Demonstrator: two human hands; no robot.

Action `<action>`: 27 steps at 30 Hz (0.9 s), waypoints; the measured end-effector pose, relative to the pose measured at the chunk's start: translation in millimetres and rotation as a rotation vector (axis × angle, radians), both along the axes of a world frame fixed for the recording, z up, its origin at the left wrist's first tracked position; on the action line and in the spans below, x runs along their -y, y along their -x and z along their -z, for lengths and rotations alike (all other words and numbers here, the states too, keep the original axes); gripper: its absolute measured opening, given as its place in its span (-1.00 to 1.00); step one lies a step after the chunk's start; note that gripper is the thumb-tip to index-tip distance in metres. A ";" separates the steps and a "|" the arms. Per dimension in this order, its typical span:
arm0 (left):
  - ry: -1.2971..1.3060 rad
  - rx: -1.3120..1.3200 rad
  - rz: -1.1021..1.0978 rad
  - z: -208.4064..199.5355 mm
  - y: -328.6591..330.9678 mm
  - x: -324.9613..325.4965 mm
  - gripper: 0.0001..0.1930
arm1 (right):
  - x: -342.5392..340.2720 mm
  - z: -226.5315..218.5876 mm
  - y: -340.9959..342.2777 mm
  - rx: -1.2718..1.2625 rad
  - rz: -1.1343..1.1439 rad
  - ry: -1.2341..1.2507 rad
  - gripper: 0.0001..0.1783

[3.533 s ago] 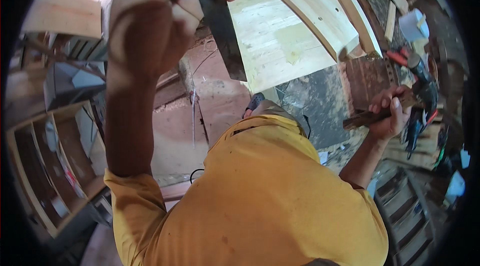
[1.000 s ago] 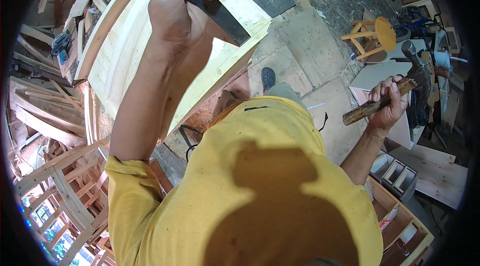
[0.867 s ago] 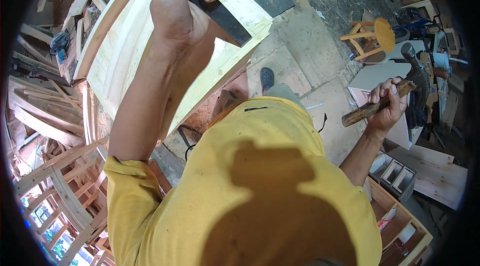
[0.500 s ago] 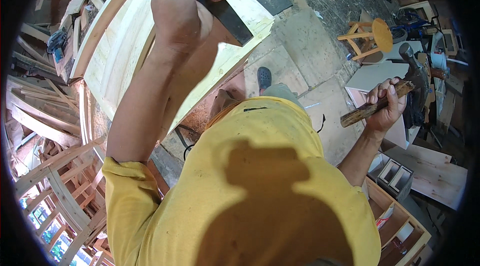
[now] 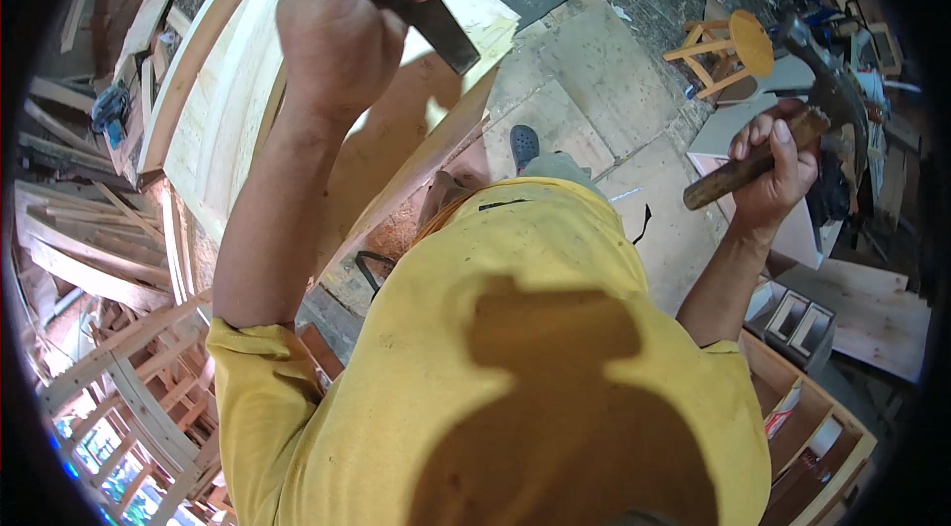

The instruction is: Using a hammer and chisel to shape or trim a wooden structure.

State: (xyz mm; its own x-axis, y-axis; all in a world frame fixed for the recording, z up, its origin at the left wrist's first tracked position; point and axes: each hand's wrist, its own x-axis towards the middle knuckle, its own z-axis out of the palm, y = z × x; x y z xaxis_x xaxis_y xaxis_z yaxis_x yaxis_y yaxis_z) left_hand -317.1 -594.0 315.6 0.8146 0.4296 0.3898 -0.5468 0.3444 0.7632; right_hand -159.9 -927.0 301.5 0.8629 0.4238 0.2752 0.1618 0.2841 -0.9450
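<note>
My left hand (image 5: 342, 41), at the top left, is closed round a dark flat metal bar (image 5: 436, 31) with a squared lower end. Its upper part runs out of view, and motion blurs a fingertip. Beneath that arm lies a large pale wooden piece (image 5: 223, 80) with curved edges, partly in shadow. On the right, my right hand (image 5: 778, 169) grips a hammer by its worn wooden handle (image 5: 728, 179). The dark curved metal head (image 5: 840, 95) sits just beyond the fingers.
An orange wooden stool (image 5: 750, 44) lies tipped over at the upper right. Stacked curved timbers (image 5: 94, 249) and a slatted wooden frame (image 5: 149, 407) fill the left. An open wooden drawer unit (image 5: 817, 427) stands at the lower right. My clog (image 5: 525, 145) rests on floor boards.
My left hand and the bar have shifted slightly up and left. My right hand has risen with the hammer, whose head is now higher.
</note>
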 end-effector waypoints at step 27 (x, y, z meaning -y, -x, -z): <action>0.164 -0.054 0.004 -5.6 28.9 -23.5 -0.65 | 33.5 47.2 30.0 0.004 0.067 -0.141 -0.73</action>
State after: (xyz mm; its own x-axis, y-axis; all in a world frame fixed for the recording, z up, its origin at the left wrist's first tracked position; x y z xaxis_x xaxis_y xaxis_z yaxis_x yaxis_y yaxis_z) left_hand -346.0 -570.4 321.1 0.8341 0.4807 0.2707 -0.5053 0.4686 0.7246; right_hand -189.9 -960.5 254.2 0.8869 0.3219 0.3313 0.1887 0.4022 -0.8959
